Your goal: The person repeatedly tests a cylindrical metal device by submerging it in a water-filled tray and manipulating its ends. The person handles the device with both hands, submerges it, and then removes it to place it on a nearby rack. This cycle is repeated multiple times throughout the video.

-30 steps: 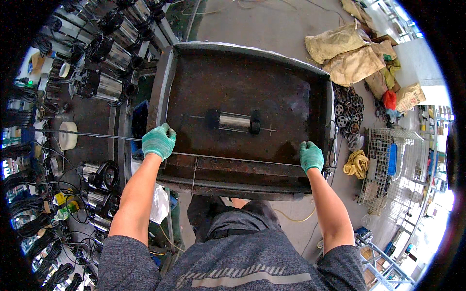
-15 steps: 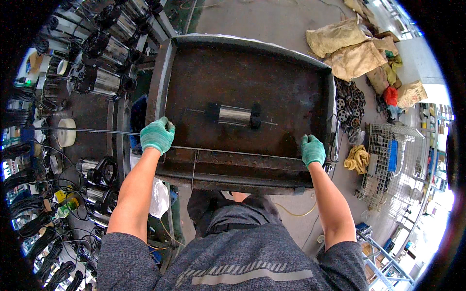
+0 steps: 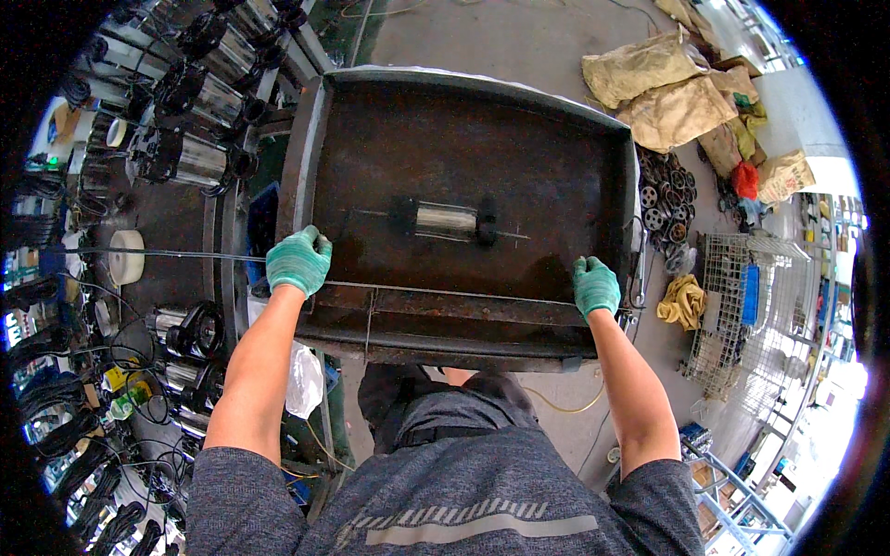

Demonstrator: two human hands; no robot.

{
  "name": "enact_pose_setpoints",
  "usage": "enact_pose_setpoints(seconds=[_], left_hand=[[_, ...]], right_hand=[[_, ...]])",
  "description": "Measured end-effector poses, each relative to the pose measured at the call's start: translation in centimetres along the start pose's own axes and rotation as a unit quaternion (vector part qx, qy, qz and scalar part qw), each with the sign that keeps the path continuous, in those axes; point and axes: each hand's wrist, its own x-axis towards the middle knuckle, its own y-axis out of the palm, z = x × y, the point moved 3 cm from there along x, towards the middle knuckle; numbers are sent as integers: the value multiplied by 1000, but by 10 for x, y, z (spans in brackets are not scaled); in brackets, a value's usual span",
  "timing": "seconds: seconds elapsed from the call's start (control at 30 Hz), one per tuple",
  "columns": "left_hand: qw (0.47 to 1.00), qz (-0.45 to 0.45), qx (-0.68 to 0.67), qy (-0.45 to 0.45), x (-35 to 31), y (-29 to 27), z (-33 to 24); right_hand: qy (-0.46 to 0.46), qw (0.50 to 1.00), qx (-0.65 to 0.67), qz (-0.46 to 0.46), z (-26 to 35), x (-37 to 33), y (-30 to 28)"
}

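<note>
My left hand (image 3: 298, 261), in a green work glove, is closed around a thin dark cable (image 3: 176, 253) at the left edge of a deep dark metal tray (image 3: 306, 176). The cable runs on along the tray's near side to my right hand (image 3: 596, 285), gloved alike, with its fingers curled at the near right corner. They seem closed on the cable's far part, though the grip is partly hidden. A silver cylinder with black ends (image 3: 447, 221), resembling a motor or pump, lies in the tray between and beyond my hands. Thin lines stick out from both its ends.
Left, a rack holds several silver and black motors (image 3: 199, 159), coiled black cables (image 3: 42, 389) and a white tape roll (image 3: 126, 258). Right, on the floor, are tan sacks (image 3: 681, 102), a heap of black pulleys (image 3: 666, 199) and a wire cage (image 3: 732, 315).
Both hands keep their places and grip at the tray. The view has shifted very slightly; the cylinder lies as before.
</note>
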Motion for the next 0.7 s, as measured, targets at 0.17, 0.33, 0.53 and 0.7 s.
enact_pose_setpoints(seconds=[0.17, 0.33, 0.53, 0.7], left_hand=[[1000, -5, 0, 2, -1, 1, 1], [1000, -9, 1, 7, 0, 3, 2], [1000, -7, 4, 6, 0, 2, 1], [1000, -2, 11, -1, -2, -4, -3]], right_hand=[[-6, 1000, 5, -3, -1, 0, 1], [1, 1000, 7, -6, 2, -2, -3], [-1, 1000, 6, -9, 0, -1, -1], [-3, 1000, 15, -13, 3, -5, -5]])
